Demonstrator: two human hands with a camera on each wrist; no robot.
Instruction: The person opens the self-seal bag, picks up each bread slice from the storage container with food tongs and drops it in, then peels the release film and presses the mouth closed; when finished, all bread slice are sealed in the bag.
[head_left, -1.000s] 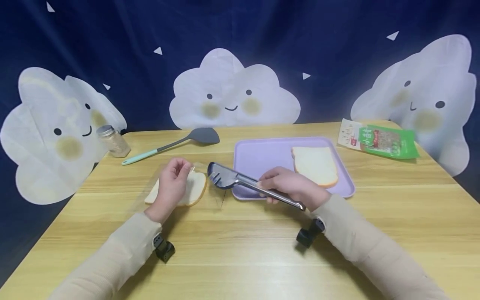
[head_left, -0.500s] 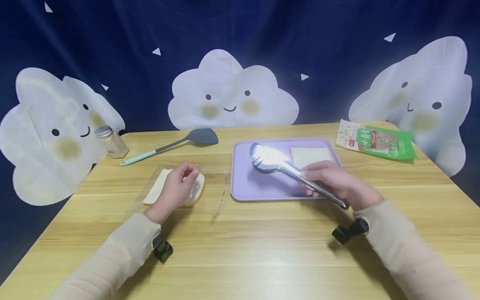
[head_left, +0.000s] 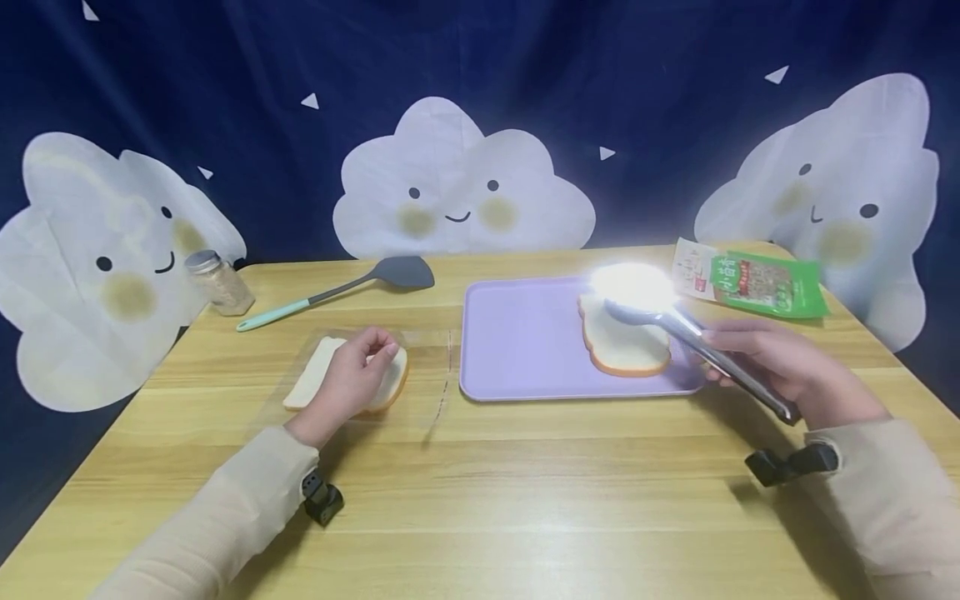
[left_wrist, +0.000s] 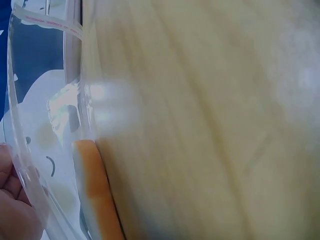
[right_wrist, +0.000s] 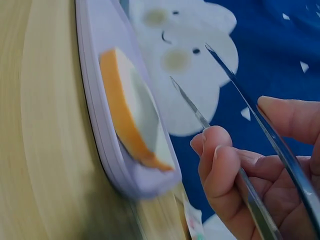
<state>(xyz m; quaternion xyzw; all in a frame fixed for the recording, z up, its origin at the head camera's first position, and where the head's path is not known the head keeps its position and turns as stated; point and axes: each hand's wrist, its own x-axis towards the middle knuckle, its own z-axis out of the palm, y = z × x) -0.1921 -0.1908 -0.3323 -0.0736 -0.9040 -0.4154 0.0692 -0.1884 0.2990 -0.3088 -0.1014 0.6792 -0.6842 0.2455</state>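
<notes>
My left hand (head_left: 348, 375) pinches the upper film of a clear plastic bag (head_left: 429, 375) that has a slice of bread (head_left: 393, 383) in it. In the left wrist view, the bag's film (left_wrist: 27, 185) rises by the fingers, and the orange crust (left_wrist: 95, 185) shows below. My right hand (head_left: 787, 367) grips metal tongs (head_left: 723, 362) above the right end of a lilac tray (head_left: 517, 342). Under the tongs' glaring head lies another slice of bread (head_left: 626, 346), flat on the tray. The right wrist view shows the tongs' arms (right_wrist: 250, 100) apart, with nothing between the tips.
A grey spatula (head_left: 405, 272) with a mint handle lies at the back left, beside a lidded glass jar (head_left: 221, 283). A green and white food packet (head_left: 772, 283) lies behind the tray on the right. Behind the table hangs a dark blue cloud-print curtain (head_left: 637, 67).
My right hand has carried the tongs rightward, from beside the bag to over the slice on the tray. The left hand has lowered slightly and stays at the bag. Both slices remain in place.
</notes>
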